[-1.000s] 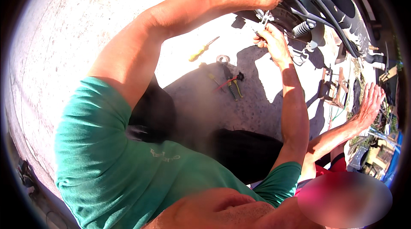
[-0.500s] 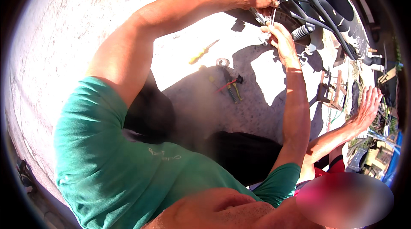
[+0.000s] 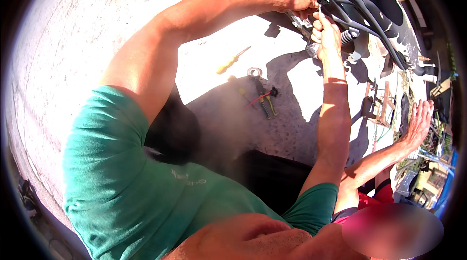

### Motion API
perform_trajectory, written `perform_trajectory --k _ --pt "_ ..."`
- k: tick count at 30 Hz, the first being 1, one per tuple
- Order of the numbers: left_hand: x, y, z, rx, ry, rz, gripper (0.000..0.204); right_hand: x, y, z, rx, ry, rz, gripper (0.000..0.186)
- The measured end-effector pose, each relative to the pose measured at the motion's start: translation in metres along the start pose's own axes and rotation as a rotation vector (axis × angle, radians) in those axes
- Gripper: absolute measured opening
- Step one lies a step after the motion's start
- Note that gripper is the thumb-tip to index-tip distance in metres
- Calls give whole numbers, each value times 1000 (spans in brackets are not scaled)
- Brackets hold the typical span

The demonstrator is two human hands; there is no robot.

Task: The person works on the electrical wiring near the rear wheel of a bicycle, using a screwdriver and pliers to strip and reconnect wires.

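Observation:
Both my hands work close together at the dark tubular frame (image 3: 357, 4) of what looks like a motorcycle. My left hand (image 3: 300, 0) is closed, its fingertips pinched at a small spot beside a tube. What lies in that pinch is too small to make out. Just below it, my right hand (image 3: 329, 38) is curled round a slim silver tool (image 3: 319, 10), whose exact kind is unclear. The tool's tip reaches up to the left fingertips, and the fist hides most of its length. A coil spring (image 3: 347, 36) sits to the right of my right hand.
On the concrete lie a yellow-handled screwdriver (image 3: 231, 62), a metal ring (image 3: 254, 72) and yellow-and-black pliers (image 3: 264, 102). Another person's open hand (image 3: 418, 124) rises at the right. A small rusty metal stand (image 3: 386, 107) is near it.
My right hand has moved up toward the left and its fingers have closed tighter round the silver tool, covering more of it. My left hand has barely moved.

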State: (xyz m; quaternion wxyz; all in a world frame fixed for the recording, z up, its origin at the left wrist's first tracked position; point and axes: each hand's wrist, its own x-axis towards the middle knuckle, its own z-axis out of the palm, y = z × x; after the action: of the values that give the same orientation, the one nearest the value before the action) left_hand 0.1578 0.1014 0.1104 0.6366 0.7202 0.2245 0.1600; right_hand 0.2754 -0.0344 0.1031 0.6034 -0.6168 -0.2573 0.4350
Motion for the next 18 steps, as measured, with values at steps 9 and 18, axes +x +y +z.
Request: perform_trajectory --k 9,18 --pt "7 9 15 -400 -187 -324 20 14 6 -8 608 -456 168 23" --pt "12 -13 3 -450 -163 -120 21 4 12 4 -9 14 21 27"
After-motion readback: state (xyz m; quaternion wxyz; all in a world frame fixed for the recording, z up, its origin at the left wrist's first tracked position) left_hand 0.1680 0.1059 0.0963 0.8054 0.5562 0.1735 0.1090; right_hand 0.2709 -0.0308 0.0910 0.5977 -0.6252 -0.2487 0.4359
